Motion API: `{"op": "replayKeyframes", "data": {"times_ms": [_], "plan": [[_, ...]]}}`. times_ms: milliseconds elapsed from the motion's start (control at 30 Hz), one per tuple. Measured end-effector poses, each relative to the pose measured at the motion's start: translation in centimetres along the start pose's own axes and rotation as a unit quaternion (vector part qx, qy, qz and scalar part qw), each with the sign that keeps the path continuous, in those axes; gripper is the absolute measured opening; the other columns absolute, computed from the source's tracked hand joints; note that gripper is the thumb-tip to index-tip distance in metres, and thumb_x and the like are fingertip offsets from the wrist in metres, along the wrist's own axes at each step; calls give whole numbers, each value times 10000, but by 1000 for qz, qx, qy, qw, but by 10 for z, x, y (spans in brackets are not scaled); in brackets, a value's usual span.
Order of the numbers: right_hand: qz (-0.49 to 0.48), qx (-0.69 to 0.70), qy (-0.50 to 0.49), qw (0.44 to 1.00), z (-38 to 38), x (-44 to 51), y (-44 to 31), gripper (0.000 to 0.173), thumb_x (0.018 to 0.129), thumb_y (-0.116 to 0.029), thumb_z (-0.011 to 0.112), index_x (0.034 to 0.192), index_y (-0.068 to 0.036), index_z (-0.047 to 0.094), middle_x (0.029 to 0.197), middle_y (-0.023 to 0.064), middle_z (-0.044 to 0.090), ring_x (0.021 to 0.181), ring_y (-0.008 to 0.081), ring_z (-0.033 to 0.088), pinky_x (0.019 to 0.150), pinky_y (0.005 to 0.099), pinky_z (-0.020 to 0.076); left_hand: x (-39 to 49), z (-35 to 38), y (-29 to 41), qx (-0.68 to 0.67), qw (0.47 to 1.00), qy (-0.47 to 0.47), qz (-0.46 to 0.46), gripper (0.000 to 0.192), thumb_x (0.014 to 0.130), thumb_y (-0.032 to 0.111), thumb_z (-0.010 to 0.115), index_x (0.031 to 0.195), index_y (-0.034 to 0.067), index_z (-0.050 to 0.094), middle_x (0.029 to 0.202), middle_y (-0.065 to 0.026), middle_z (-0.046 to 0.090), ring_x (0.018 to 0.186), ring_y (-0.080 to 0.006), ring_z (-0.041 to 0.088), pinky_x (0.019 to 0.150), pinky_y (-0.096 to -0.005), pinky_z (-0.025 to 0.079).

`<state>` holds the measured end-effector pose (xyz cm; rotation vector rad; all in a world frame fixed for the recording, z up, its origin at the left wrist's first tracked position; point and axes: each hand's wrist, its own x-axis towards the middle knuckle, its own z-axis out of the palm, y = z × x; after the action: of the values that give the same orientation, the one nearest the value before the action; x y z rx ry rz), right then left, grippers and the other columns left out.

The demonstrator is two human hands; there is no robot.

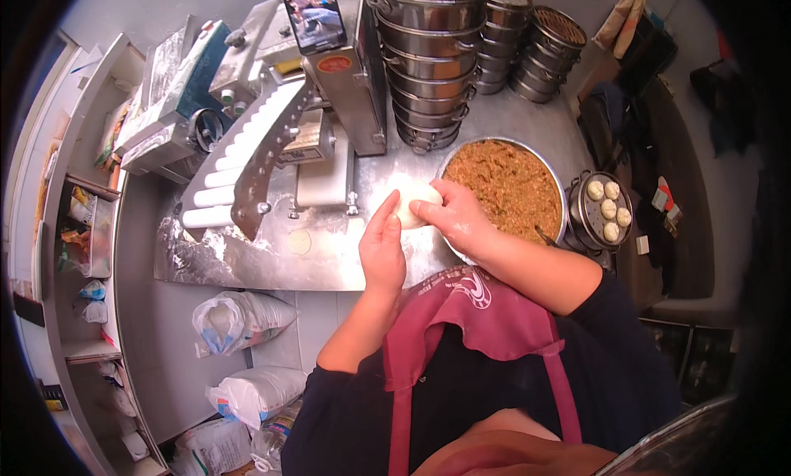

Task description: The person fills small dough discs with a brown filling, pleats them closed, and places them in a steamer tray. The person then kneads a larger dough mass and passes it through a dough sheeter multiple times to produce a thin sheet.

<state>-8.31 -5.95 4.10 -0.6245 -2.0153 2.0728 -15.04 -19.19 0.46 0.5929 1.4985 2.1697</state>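
A pale, overexposed piece of dough (405, 201) is held between both hands above the steel worktop (278, 259). My left hand (382, 247) cups its near left side, thumb and fingers raised against it. From the right, my right hand (457, 213) pinches its edge with thumb and fingers. Just beyond my right forearm stands a large metal bowl of minced filling (507, 182), with a dark handle at its near rim. A flat round dough wrapper (300, 242) lies on the worktop to the left. Whether the held dough contains filling cannot be seen.
Right of the bowl, a steamer (596, 210) carries several shaped buns. Tall stacks of metal steamers (429, 62) rise at the back. A dough machine with white rollers (238, 148) occupies the left, beside a phone (312, 15) propped upright. Sacks (244, 321) stand below the worktop's front edge.
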Motion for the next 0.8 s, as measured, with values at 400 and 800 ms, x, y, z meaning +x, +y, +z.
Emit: {"op": "replayKeyframes", "data": {"times_ms": [400, 800], "plan": [[50, 309, -51, 948, -27, -4, 36, 319, 851, -99, 607, 1118, 70, 560, 1053, 162, 639, 996, 263, 634, 912, 387, 507, 15, -74, 27, -262, 956, 127, 30, 360, 1012, 189, 416, 1250, -65, 512, 1237, -206, 562, 1109, -323, 589, 939, -440, 521], [-133, -337, 30, 932, -11, 97, 36, 367, 783, -176, 645, 1106, -16, 578, 1025, 143, 637, 950, 281, 621, 848, 383, 508, -17, -98, -8, 144, 978, 133, 66, 658, 915, 17, 537, 1482, -20, 205, 1299, -206, 513, 1078, -238, 587, 935, -360, 476]]}}
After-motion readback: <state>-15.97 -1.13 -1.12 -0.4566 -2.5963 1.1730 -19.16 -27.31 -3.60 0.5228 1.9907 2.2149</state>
